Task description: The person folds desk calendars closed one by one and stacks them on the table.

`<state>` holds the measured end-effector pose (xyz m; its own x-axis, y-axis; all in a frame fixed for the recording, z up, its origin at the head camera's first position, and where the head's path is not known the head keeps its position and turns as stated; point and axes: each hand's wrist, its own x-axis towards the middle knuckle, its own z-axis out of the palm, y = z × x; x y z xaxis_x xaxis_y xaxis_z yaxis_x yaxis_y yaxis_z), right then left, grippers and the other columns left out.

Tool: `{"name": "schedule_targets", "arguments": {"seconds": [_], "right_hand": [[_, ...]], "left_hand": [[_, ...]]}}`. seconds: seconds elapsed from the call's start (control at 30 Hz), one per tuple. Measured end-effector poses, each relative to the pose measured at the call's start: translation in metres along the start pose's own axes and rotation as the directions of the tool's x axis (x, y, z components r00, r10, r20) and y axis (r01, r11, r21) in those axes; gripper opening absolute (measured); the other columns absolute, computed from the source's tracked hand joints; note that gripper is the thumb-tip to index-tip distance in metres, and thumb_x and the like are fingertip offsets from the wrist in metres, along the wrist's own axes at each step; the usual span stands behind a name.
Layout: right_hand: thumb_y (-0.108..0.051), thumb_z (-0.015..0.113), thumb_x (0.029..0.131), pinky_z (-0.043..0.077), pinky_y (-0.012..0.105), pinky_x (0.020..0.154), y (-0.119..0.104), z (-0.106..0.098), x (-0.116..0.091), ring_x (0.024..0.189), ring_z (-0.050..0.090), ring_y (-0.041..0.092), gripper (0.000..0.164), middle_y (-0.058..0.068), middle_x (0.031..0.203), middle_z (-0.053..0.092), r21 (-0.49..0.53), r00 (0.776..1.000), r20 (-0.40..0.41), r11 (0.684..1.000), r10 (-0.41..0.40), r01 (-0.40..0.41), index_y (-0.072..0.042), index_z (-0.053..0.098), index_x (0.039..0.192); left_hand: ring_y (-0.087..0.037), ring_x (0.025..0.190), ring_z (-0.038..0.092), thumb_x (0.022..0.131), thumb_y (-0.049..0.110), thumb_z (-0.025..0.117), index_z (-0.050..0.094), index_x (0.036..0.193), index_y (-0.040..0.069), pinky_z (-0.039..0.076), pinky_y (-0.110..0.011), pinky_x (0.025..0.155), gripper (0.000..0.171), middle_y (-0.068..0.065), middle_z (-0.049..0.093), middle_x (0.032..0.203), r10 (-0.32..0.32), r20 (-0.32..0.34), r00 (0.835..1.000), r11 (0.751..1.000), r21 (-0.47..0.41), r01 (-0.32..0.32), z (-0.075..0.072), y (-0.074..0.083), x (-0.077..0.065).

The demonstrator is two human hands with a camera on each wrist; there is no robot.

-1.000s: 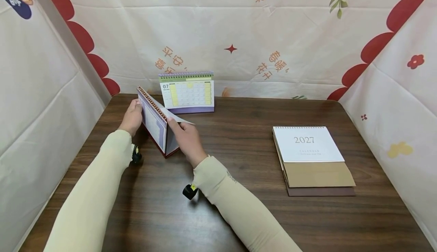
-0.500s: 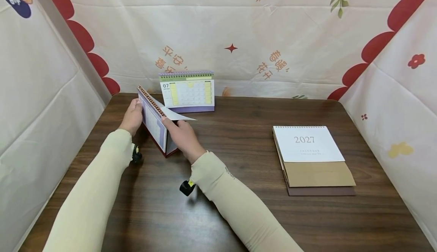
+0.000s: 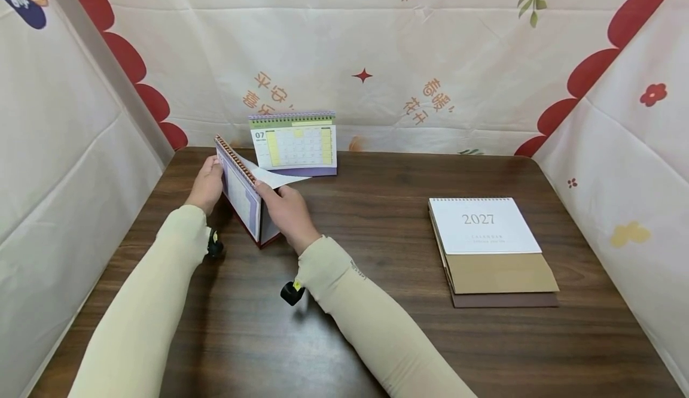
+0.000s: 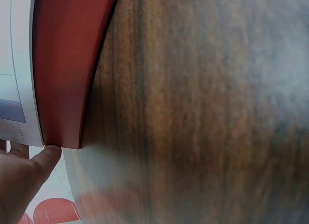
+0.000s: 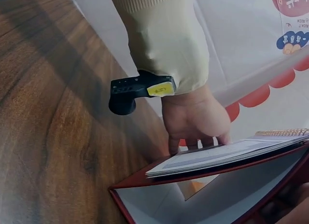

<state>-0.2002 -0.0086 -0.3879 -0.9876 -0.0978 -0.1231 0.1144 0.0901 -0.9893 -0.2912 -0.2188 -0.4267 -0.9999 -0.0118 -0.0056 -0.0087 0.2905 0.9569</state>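
Note:
A red-based desk calendar (image 3: 240,197) with a coil along its top stands like a tent at the left of the table, its lilac-printed pages toward the left. My left hand (image 3: 206,185) grips its far end; in the left wrist view the thumb (image 4: 48,156) lies at the corner of the red base (image 4: 67,64). At the near end, my right hand (image 3: 290,213) holds the top by the coil, thumb on top and the other fingers mostly hidden behind. A loose white page (image 3: 273,179) sticks out on the back side. The right wrist view shows the hollow under the tent.
Behind stands a second desk calendar (image 3: 295,145), green, yellow and purple, close to the loose page. On the right a white 2027 calendar (image 3: 487,227) rests on a tan and brown base. Printed cloth (image 3: 377,45) walls the wooden table (image 3: 377,188) at the back and sides.
The white page has sunk lower behind the calendar, and its tip now overlaps the foot of the green one. My right hand has shifted slightly left and up. The left hand stays put.

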Motion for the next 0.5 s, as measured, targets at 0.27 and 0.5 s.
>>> {"name": "schedule_targets", "arguments": {"seconds": [0.27,0.5], "right_hand": [[-0.043,0.065,0.094,0.051,0.032,0.082,0.000,0.002,0.005,0.091,0.064,0.009,0.041,-0.001,0.107,0.071,0.053,1.000,-0.005,0.998,-0.027,0.027,-0.012,0.070,0.121],[-0.037,0.066,0.095,0.050,0.033,0.088,0.002,0.001,0.008,0.096,0.064,0.010,0.042,-0.001,0.112,0.070,0.092,0.998,0.027,0.995,-0.049,0.047,-0.011,0.066,0.128]], "left_hand": [[-0.028,0.140,0.021,0.110,0.028,0.017,0.026,0.150,0.000,0.012,-0.044,0.117,0.050,-0.022,0.032,0.148,0.000,-0.010,1.000,1.000,-0.012,-0.001,0.001,0.004,-0.004],[-0.028,0.139,0.022,0.110,0.029,0.018,0.028,0.148,-0.001,0.014,-0.043,0.117,0.050,-0.023,0.032,0.148,0.011,-0.037,0.999,1.000,0.005,-0.011,0.000,-0.001,-0.004]]}}
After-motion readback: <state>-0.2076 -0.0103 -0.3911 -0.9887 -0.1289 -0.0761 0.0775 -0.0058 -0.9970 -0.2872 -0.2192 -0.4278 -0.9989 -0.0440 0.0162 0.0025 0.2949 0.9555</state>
